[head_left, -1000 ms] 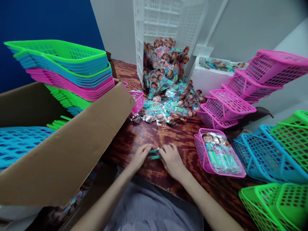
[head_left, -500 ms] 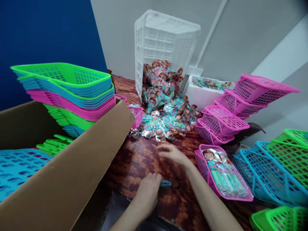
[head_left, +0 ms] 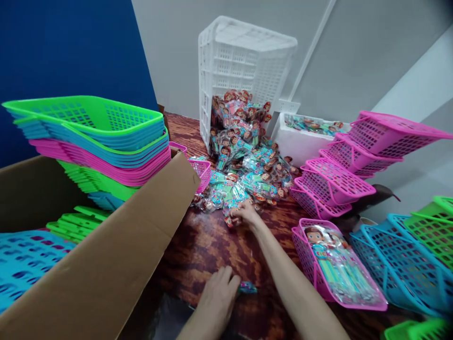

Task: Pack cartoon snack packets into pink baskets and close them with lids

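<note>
My left hand (head_left: 220, 290) is low over the table, its fingers curled. A small shiny packet (head_left: 248, 287) sticks out from its right side, the rest hidden behind the fingers. Farther forward, my right hand (head_left: 246, 212) has its fingertips closed on a clear packet (head_left: 230, 219) at the front edge of a heap. This heap of clear plastic packets (head_left: 260, 177), each with a cartoon doll figure and turquoise print, spills out of a white plastic crate (head_left: 207, 85) tipped on its side.
An open cardboard box (head_left: 141, 226) with stacked green, blue and pink baskets (head_left: 106, 146) stands at left. On the right are a pink basket (head_left: 380, 302) of packets, stacked pink baskets (head_left: 357, 177) and blue baskets (head_left: 392, 259). A white foam box (head_left: 300, 144) is behind.
My right hand has moved forward to the heap and closed its fingertips on a packet. My left hand stays low beside the small packet. The view has shifted slightly.
</note>
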Motion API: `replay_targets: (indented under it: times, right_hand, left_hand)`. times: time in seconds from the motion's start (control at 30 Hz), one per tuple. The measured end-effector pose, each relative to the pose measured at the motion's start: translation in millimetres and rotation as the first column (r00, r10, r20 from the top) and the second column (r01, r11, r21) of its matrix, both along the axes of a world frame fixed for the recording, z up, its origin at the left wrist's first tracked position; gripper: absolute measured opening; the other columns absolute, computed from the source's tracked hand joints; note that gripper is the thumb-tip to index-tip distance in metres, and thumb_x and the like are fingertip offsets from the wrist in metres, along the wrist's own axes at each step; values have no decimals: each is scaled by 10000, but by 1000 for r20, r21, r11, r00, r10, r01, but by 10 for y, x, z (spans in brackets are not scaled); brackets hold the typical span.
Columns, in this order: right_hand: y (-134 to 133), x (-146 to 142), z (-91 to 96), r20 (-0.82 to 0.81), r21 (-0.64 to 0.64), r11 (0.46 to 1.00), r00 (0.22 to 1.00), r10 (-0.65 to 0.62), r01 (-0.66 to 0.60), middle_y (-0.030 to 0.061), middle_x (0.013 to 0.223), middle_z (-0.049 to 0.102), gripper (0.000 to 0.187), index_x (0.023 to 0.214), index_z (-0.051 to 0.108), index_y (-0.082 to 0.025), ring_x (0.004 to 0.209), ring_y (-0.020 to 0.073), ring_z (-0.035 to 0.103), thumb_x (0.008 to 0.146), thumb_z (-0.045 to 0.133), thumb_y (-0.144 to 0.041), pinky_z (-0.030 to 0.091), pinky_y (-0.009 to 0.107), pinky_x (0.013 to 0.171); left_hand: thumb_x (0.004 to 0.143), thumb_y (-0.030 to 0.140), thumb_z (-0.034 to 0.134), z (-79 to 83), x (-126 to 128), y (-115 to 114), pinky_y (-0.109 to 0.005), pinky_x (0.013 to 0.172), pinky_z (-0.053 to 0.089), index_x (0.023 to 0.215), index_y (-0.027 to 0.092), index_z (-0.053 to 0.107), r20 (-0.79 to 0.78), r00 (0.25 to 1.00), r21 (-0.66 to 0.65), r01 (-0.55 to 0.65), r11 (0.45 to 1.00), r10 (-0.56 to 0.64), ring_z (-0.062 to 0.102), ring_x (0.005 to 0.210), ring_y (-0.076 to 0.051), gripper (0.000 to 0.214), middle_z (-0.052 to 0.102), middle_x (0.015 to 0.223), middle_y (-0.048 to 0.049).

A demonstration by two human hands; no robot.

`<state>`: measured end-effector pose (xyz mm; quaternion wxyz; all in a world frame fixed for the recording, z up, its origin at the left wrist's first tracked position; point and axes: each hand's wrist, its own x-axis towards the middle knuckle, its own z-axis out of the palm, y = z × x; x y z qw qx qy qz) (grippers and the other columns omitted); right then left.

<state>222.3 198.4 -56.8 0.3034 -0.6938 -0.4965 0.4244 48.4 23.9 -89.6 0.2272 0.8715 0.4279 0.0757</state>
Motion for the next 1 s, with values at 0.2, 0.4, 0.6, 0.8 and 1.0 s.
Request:
replay_targets:
  times: [0.2,0.4,0.6,0.8,1.0]
  right_hand:
    - [-1004,715,-85,-77,-117,961,967,244,-251,-61,621,579,278,762,499,-207,566,136,567,611,708,-310,431,238,543]
    - [-1268,715,150,390,-220,902,815,429,-370,8,836,669,212,869,611,-197,782,171,603,736,724,-318,389,247,642]
    - [-1202,131,196,563,-254,914,721,405,-316,41,919,682,357,950,591,-195,846,206,621,699,800,-338,379,260,671]
    - [-1622,-2,304,647,-26,852,640,414,-524,46,1030,633,182,892,541,-207,947,204,593,785,675,-145,394,281,764]
    - [-1892,46,368,557,-84,833,668,494,-547,47,1032,652,317,1053,527,-212,971,219,628,786,608,-62,422,294,801]
  left_hand:
    - [962,105,456,247,-374,57,-297,789,433,988,222,545,70,996,-53,50,997,-46,558,931,-198,149,579,1028,-32]
    - [983,141,438,294,-346,1,-289,761,422,941,213,551,55,994,-8,93,996,-93,550,905,-192,140,566,993,-32]
    - [972,120,444,333,-253,-30,-295,792,443,964,214,578,81,992,15,93,996,-94,557,936,-194,164,575,1002,-38]
    - [949,134,502,265,-338,-165,-416,947,471,1036,223,643,180,983,153,-5,988,-23,530,1112,-253,188,562,1170,-92]
    - [882,56,540,136,-397,-257,-595,1152,307,1093,212,666,390,920,175,-125,977,48,134,1501,-381,292,179,1618,-112]
